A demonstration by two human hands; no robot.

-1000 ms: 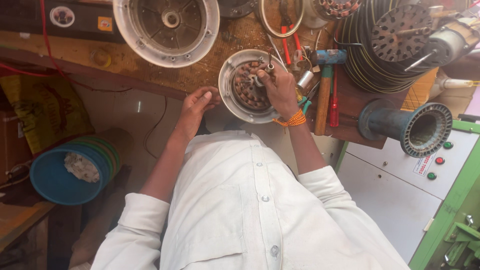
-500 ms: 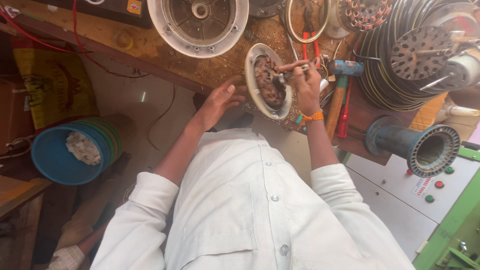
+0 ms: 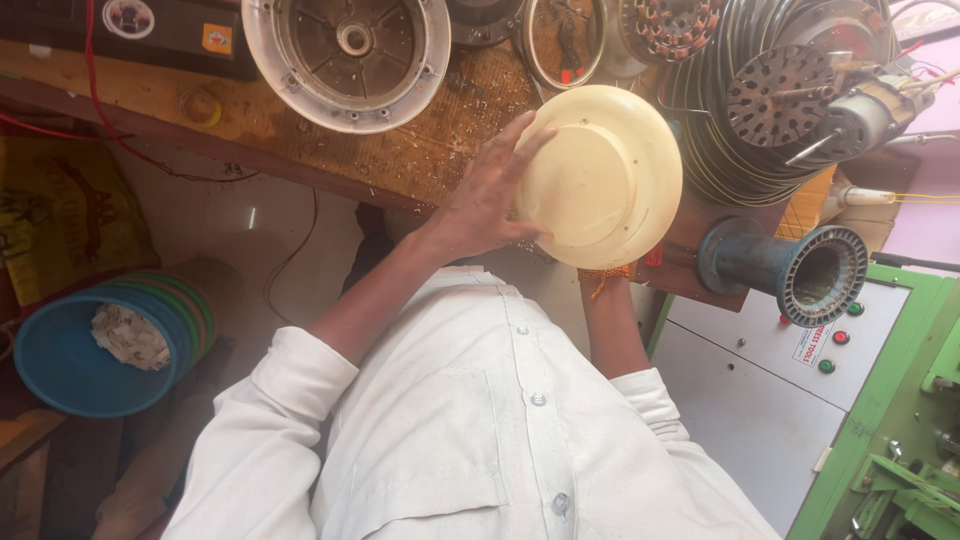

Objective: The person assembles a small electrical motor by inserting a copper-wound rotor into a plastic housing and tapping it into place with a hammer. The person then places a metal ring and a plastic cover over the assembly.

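I hold a cream round motor housing over the bench's front edge, its smooth closed back turned up towards me. My left hand lies spread against its left rim, fingers up the side. My right hand is hidden under the housing and carries it. Only the right wrist, with an orange thread band, shows below the rim. The copper windings inside the housing are out of sight.
The wooden workbench bears a large white fan housing, a metal ring and a spoked winding wheel with wire coils. A blue-grey stator tube juts out at right above a green-and-white machine. Stacked blue tubs sit lower left.
The housing has been flipped: its open side with windings faced me, now its cream back does. My left hand has come up from the bench edge onto its rim; my right hand has gone beneath.
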